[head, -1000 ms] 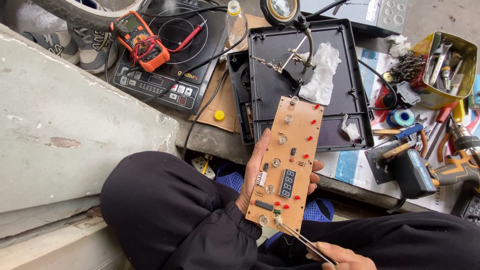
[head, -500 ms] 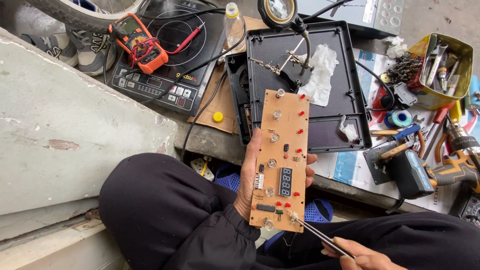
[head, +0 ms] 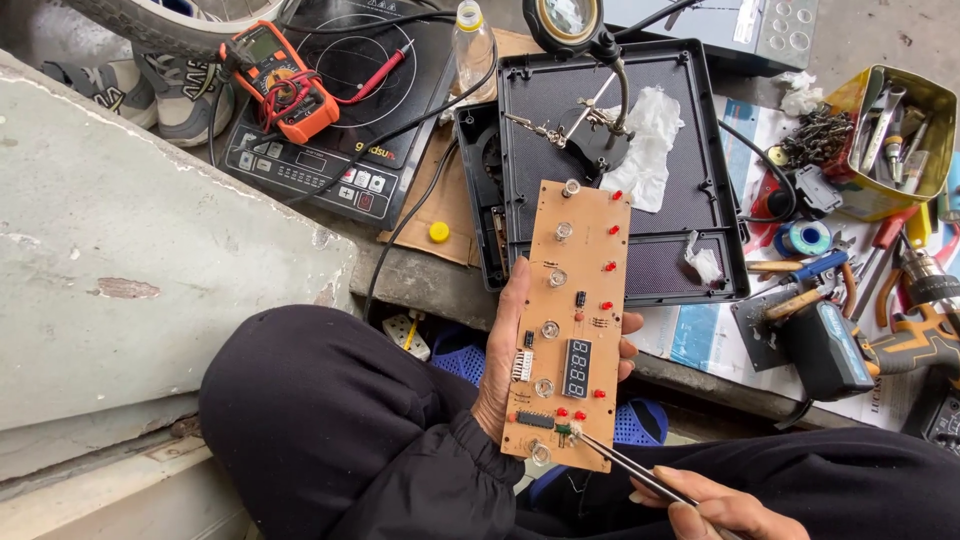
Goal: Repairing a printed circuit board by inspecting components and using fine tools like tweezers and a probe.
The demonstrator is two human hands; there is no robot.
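Note:
My left hand point(head: 505, 360) grips a long tan circuit board point(head: 568, 320) by its edges, held upright over my lap. The board carries red LEDs, clear round buttons and a small dark digit display. My right hand point(head: 705, 505), at the bottom edge of the view, pinches thin metal tweezers point(head: 625, 468). The tweezer tips touch a small component near the board's lower end.
A black plastic housing point(head: 690, 130) lies ahead with a helping-hand magnifier point(head: 575, 25) and white tissue on it. An induction cooktop point(head: 340, 110) with an orange multimeter point(head: 280, 85) sits far left. A yellow tin of tools point(head: 890, 130), a cordless drill point(head: 920, 320) and screwdrivers crowd the right. A concrete slab point(head: 130, 260) is at left.
The board has shifted slightly up and left in my left hand. My right hand has brought the tweezer tips onto the board's lower end.

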